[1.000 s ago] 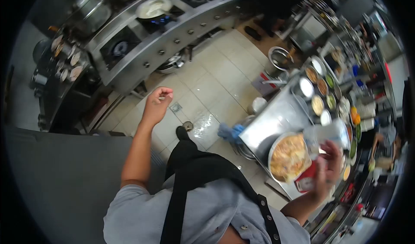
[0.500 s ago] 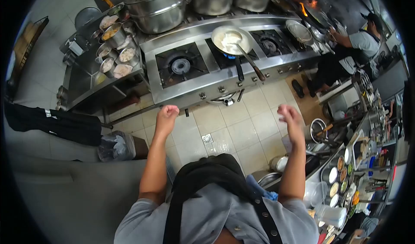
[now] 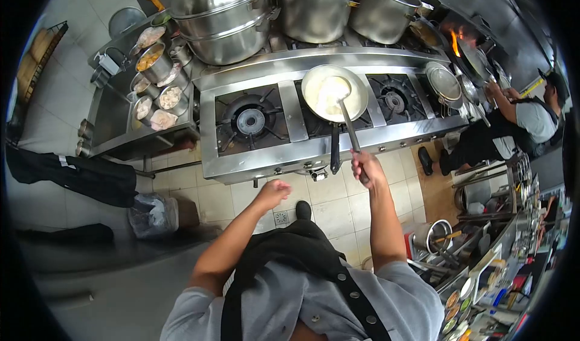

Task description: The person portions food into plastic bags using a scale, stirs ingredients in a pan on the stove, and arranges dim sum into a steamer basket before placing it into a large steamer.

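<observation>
My right hand [image 3: 368, 170] is closed around the dark grip of a long metal ladle [image 3: 350, 123]. The ladle's head rests in creamy white sauce [image 3: 329, 93] inside a frying pan [image 3: 361, 106]. That pan sits on the middle burner of the steel stove [image 3: 208, 154], its black handle [image 3: 335, 149] pointing toward me. Short of the stove's front edge, my left hand [image 3: 275, 194] is in the air with loosely bent fingers and nothing visible in it. The left burner [image 3: 250, 122] lies beyond it.
Large steel pots [image 3: 319, 15] and a lidded steamer [image 3: 223, 33] stand behind the burners. Pots of food [image 3: 156, 66] fill the left counter. At right, a co-worker [image 3: 524, 120] works beside a flaming wok [image 3: 474, 60]. A lined bin [image 3: 151, 211] stands lower left.
I have moved closer to the stove. My right hand has reached forward and taken hold of the ladle's handle. My left hand has moved inward, toward the stove front.
</observation>
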`<state>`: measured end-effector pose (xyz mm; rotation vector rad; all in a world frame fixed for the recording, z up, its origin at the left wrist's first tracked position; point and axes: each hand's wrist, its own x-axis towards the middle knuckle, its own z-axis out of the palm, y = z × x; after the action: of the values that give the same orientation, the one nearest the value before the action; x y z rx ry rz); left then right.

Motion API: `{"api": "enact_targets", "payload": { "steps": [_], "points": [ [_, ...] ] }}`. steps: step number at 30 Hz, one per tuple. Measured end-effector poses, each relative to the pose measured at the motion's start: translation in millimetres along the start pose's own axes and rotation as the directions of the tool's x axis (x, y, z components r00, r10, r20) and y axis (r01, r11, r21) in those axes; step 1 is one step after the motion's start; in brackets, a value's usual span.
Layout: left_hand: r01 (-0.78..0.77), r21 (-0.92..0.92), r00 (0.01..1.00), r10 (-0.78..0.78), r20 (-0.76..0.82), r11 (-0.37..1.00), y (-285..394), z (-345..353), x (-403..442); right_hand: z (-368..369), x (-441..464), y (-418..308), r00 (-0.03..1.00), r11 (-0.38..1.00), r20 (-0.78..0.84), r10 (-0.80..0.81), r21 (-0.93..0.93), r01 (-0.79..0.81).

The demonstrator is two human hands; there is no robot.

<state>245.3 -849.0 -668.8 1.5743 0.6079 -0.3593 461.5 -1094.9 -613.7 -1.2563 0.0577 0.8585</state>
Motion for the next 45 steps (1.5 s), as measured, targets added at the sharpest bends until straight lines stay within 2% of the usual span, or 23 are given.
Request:
{"api": "enact_targets", "payload": {
  "steps": [3,5,8,11,14,15,16,18,21,23,24,27,29,32,33,36,37,41,45],
  "points": [
    [0.059,-0.049,0.998,-0.057,0.035,0.997,36.9,51.9,58.4,-9.4,-18.6,-22.7,0.999,0.982,-0.03,0.013,-0.19,-0.018],
    [0.078,0.009,0.997,-0.078,0.018,0.997,58.5,83.9,96.7,-23.2,-20.2,-34.2,0.999,0.969,-0.044,0.01,-0.246,-0.021],
    [0.134,-0.27,0.99,-0.119,0.071,0.954,58.7,120.9,151.9,-35.9,-26.4,-51.7,0.996,0.931,-0.084,-0.007,-0.364,-0.024],
    [0.159,-0.379,0.987,-0.14,0.077,0.912,77.2,133.0,158.6,-43.8,-31.1,-69.5,0.994,0.875,-0.102,-0.048,-0.484,-0.008],
    [0.185,-0.215,0.975,-0.206,-0.081,0.959,83.2,134.0,156.4,-58.9,-28.5,-78.4,0.981,0.733,-0.119,-0.156,-0.679,0.034],
    [0.191,-0.203,0.974,-0.211,-0.084,0.96,82.8,131.9,156.1,-66.2,-25.4,-79.3,0.976,0.649,-0.105,-0.192,-0.76,0.046],
    [0.196,-0.192,0.973,-0.215,-0.087,0.962,81.4,128.7,155.6,-77.8,-19.4,-74.5,0.939,0.482,-0.026,-0.343,-0.863,0.152],
    [0.203,-0.184,0.972,-0.221,-0.083,0.962,77.9,122.3,156.0,-103.3,-1.6,-56.8,0.796,0.068,0.21,-0.568,-0.952,0.299],
    [0.22,-0.189,0.971,-0.234,-0.053,0.957,73.9,112.7,154.7,-109.7,8.5,-50.3,0.818,0.067,0.23,-0.528,-0.948,0.31],
    [0.228,-0.151,0.971,-0.235,-0.03,0.962,76.5,108.2,154.3,-97.2,3.0,-58.1,0.967,0.542,-0.003,-0.256,-0.829,0.14],
    [0.232,-0.132,0.971,-0.236,-0.018,0.964,76.3,107.7,153.2,-87.4,-0.6,-61.1,0.995,0.717,-0.074,-0.072,-0.697,0.0],
    [0.21,-0.179,0.976,-0.218,-0.027,0.961,79.0,106.7,147.2,-83.7,2.0,-59.6,0.996,0.927,-0.015,0.087,-0.366,-0.087],
    [0.171,-0.143,0.985,-0.173,-0.006,0.975,82.6,104.9,139.7,-84.7,0.9,-62.5,0.975,0.976,0.064,0.214,-0.04,-0.212],
    [0.139,-0.092,0.99,-0.14,-0.004,0.986,75.4,98.7,129.4,-90.7,-0.4,-59.0,0.945,0.909,0.192,0.264,0.278,-0.311],
    [0.133,-0.071,0.991,-0.134,-0.007,0.989,71.7,95.2,123.5,-88.8,-3.2,-58.7,0.943,0.902,0.214,0.256,0.298,-0.312],
    [0.123,-0.315,0.989,-0.141,-0.037,0.941,52.7,74.3,88.2,-79.7,-13.5,-57.5,0.958,0.941,0.193,0.21,0.226,-0.252],
    [0.127,-0.345,0.991,-0.136,-0.002,0.93,28.7,62.5,84.1,-76.8,-16.4,-57.0,0.968,0.961,0.168,0.185,0.174,-0.213],
    [0.097,-0.408,0.956,-0.199,-0.215,0.908,-52.0,20.4,22.9,-56.8,-29.0,-54.9,0.998,0.994,0.029,0.05,-0.101,-0.047],
    [0.089,-0.551,0.853,-0.349,-0.389,0.83,-130.4,-7.0,-64.1,-48.9,-26.5,-43.4,0.996,0.906,-0.037,-0.087,-0.417,0.064]
  ]
}}
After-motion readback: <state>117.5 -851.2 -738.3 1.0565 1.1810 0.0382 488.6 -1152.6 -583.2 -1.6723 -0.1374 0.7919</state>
